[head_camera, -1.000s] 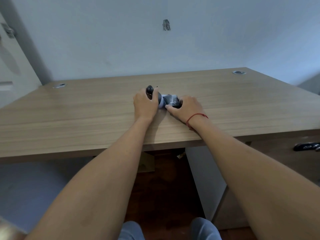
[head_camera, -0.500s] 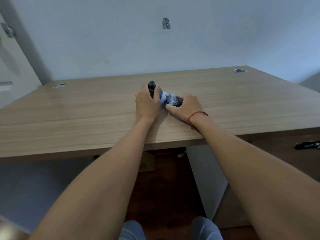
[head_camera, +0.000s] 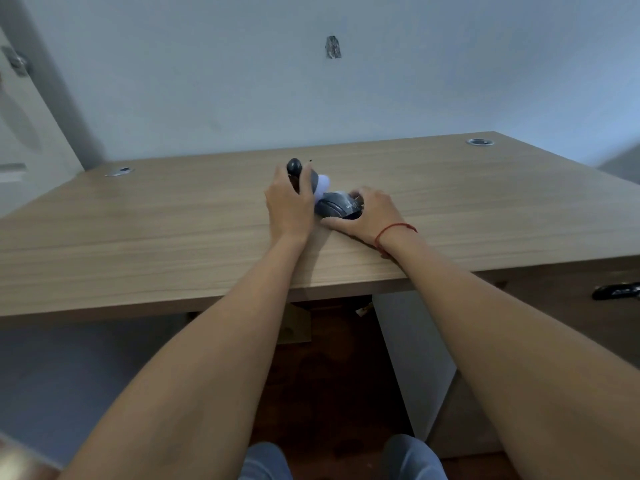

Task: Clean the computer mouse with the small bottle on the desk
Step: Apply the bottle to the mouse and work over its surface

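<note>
A dark computer mouse [head_camera: 337, 206] lies on the wooden desk [head_camera: 173, 230] near its middle. My right hand [head_camera: 372, 211] wraps around the mouse from the right and holds it against the desk. My left hand [head_camera: 291, 199] grips a small dark bottle [head_camera: 300, 172] with a rounded black top, tilted so its pale lower end points toward the mouse. A pale patch shows between the bottle and the mouse; I cannot tell what it is. My fingers hide most of the bottle's body.
Two round metal cable grommets sit in the desk's back corners, one left [head_camera: 119, 171] and one right [head_camera: 480, 142]. A drawer unit with a black handle [head_camera: 616, 291] stands under the desk at right. The wall is close behind.
My left hand has lifted the bottle slightly and drawn it a little away from the mouse. More of the mouse is uncovered. My right hand stays on the mouse.
</note>
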